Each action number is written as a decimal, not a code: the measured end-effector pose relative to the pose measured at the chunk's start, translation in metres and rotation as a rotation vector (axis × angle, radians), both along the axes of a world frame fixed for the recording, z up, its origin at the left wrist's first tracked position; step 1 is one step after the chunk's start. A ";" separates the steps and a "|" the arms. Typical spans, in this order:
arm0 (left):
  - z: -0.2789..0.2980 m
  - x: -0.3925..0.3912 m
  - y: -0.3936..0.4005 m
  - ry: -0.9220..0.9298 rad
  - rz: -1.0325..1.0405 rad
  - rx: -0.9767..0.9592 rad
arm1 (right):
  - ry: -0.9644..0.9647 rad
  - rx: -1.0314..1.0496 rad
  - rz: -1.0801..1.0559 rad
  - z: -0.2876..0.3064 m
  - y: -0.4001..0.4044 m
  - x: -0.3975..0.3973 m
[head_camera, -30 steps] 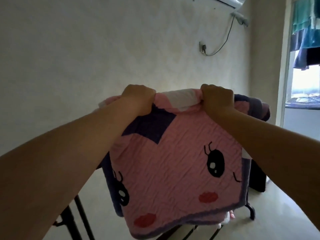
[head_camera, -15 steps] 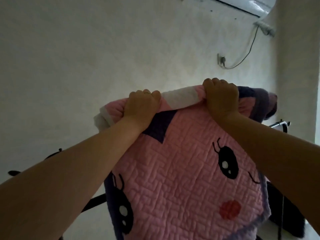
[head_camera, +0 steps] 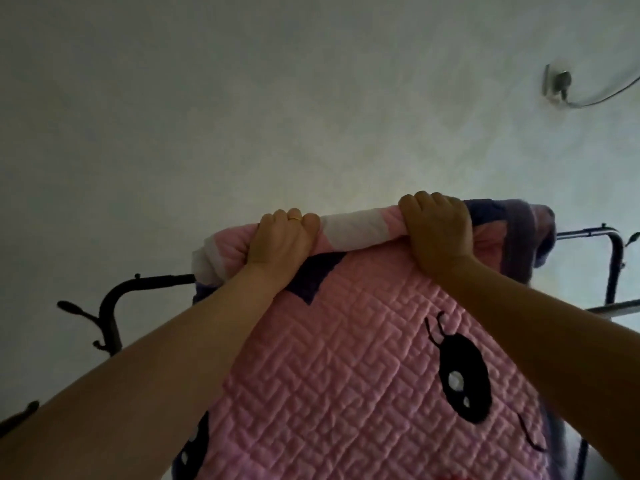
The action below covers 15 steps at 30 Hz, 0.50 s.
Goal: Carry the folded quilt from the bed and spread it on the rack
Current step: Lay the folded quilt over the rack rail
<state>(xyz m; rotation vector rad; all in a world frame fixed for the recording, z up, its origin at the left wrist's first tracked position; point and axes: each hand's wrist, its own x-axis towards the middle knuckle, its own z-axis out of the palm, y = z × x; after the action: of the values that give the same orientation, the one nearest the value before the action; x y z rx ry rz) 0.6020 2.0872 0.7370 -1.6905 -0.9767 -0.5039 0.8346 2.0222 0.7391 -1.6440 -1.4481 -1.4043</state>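
A pink quilt point(head_camera: 349, 375) with purple patches, a white stripe and black cartoon eyes hangs in front of me, filling the lower middle of the view. My left hand point(head_camera: 280, 242) grips its top fold on the left, a ring on one finger. My right hand point(head_camera: 438, 233) grips the same fold further right. The quilt's top edge sits level with the dark metal rack point(head_camera: 613, 244); its top bar shows to the right of the quilt, and a curved rack arm point(head_camera: 138, 284) sticks out on the left. Behind the quilt, the bar is hidden.
A plain pale wall fills the background close behind the rack. A wall socket with a plug and cable point(head_camera: 559, 86) sits at the upper right. A rack hook point(head_camera: 74, 310) pokes out at the left, and a lower rack bar point(head_camera: 616, 308) runs at the right.
Both hands have pushed the quilt's top fold forward to the height of the rack's top bar. The view has tilted up and closer, so the floor and doorway have dropped out.
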 end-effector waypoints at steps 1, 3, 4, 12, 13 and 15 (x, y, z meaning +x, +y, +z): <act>-0.005 0.002 0.002 -0.006 0.021 0.000 | 0.007 -0.032 0.021 -0.002 0.006 0.002; -0.019 0.008 0.005 -0.018 0.086 -0.003 | 0.026 -0.092 0.071 -0.010 0.018 0.007; -0.027 0.010 0.005 -0.022 0.126 -0.013 | 0.035 -0.112 0.097 -0.017 0.023 0.008; -0.067 0.009 -0.004 -0.115 0.228 -0.303 | 0.086 -0.279 0.163 -0.066 0.042 0.009; -0.066 0.011 -0.007 -0.143 0.237 -0.340 | 0.085 -0.295 0.154 -0.068 0.043 0.010; -0.068 0.011 -0.018 -0.216 0.262 -0.389 | 0.093 -0.314 0.149 -0.073 0.043 0.008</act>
<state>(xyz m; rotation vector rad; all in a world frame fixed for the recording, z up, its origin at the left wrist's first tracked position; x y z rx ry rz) 0.6135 2.0689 0.6693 -1.8347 -1.5072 -0.3404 0.8429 2.0654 0.6663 -1.7195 -1.7654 -1.0450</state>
